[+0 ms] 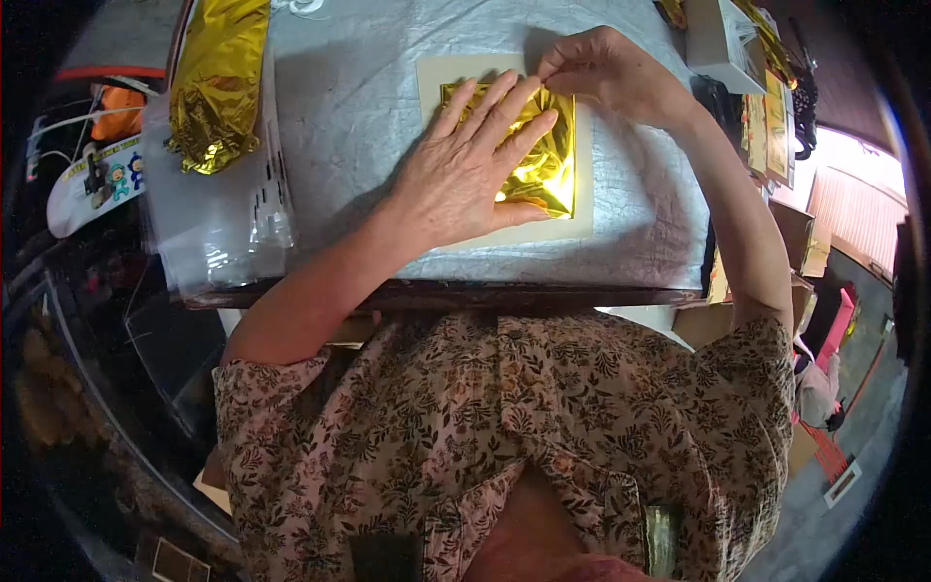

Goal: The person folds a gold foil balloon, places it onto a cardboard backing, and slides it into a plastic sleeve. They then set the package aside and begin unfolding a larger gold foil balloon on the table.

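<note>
Two hands in play, both over one gold foil piece (558, 179), and that foil sits right of centre on the surface (339, 126), on top of one cream sheet (562, 232) whose border shows around it. The left hand (456, 179) is down on it, palm low, all five digits spread apart, covering much of the foil's left side. Up at the foil's top edge comes the right hand (621, 80), fingers bent, their tips right by the left hand's fingertips; whether they are closed on the foil, you cannot tell from here. The two palms are apart.

Count the rest: one long gold bundle (218, 87) at the far left, crinkled at its near end, lying over clear plastic sleeves (213, 238), several of them, overlapping too closely to number. One white tangle (303, 6) at the top edge. One white box (725, 48) at the upper right, beyond the right forearm.

Off to the left, one orange item (118, 112) and one white panel (97, 189) with two small cartoon figures, one green, one blue. Over on the right, one pink object (836, 325), low beside the clutter. And what blocks the view? The left hand itself, hiding part of the foil and the cream sheet
</note>
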A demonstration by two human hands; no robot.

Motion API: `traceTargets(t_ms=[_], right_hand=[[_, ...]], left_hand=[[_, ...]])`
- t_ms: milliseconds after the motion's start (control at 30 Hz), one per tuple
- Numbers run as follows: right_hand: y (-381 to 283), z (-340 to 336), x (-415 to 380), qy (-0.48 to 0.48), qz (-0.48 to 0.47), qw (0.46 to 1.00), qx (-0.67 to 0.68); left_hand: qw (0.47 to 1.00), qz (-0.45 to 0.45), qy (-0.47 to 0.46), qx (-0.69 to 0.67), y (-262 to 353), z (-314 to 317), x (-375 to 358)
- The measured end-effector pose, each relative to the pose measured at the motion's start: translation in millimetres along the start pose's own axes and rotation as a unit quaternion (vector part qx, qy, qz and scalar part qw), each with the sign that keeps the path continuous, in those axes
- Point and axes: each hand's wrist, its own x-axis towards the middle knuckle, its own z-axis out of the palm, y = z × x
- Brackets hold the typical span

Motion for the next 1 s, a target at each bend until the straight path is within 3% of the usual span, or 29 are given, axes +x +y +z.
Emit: traceTargets(t_ms=[167, 233, 333, 667, 733, 767, 867, 1000], right_hand=[[19.0, 14.6, 1.5, 0.043, 0.041, 0.998, 0.015], [11.4, 22.0, -2.8, 0.128, -0.001, 0.981, -0.146], [7.3, 31.1, -6.6, 0.186, 0.021, 0.965, -0.186], [31.7, 40.0, -16.6, 0.337, -0.019, 0.913, -0.227], [23.6, 41.1, -22.9, 0.365, 0.090, 0.927, 0.009], [24.2, 44.6, -26.4, 0.364, 0.087, 0.927, 0.008], [25.6, 56.9, -36.9, 0.392, 0.002, 0.897, -0.204], [31.2, 58.0, -33.8, 0.392, 0.027, 0.877, -0.275]], left_hand=[[1.000, 0.001, 0.014, 0.005, -2.3, 6.1, -3.1], [1.000, 0.002, 0.016, 0.005, -2.5, 6.8, -3.5], [1.000, -0.005, 0.004, -0.025, -2.0, 4.9, -2.7], [1.000, -0.003, 0.018, 0.003, -1.5, 7.6, -0.6], [1.000, -0.003, 0.017, 0.007, -0.6, 7.3, -1.7], [1.000, -0.003, 0.018, 0.002, -0.9, 7.4, -1.8], [1.000, -0.005, 0.015, 0.001, -2.1, 8.6, -2.8], [1.000, -0.010, 0.001, -0.022, -1.6, 8.5, -2.7]])
